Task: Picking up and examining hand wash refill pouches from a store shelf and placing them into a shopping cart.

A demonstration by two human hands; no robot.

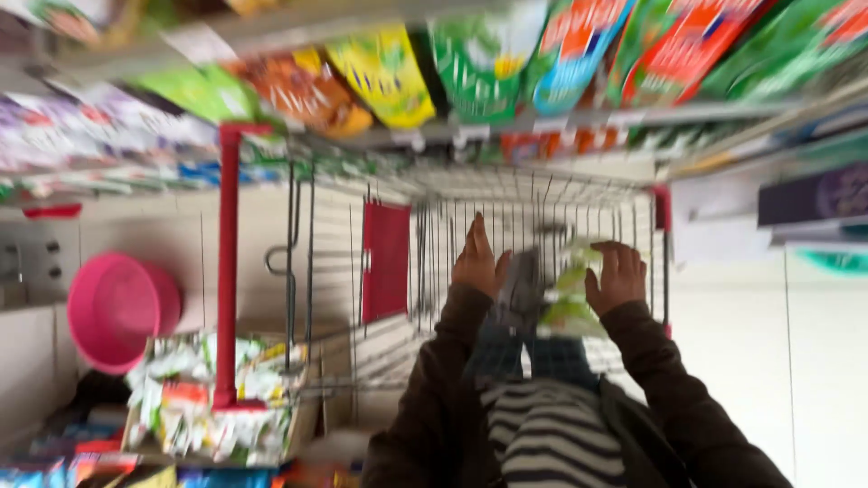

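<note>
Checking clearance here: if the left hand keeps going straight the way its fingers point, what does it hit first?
The left hand points into the wire shopping cart. Its far wire wall looks first in line, though blur leaves depth unclear.

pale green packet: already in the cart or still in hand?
Still in hand, it seems: the packet sits between left hand and right hand over the wire cart. Blur hides the actual grip.

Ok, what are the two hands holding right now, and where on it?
Both the left hand and right hand reach into the wire cart around a pale green packet; motion blur hides the actual grip.
</note>
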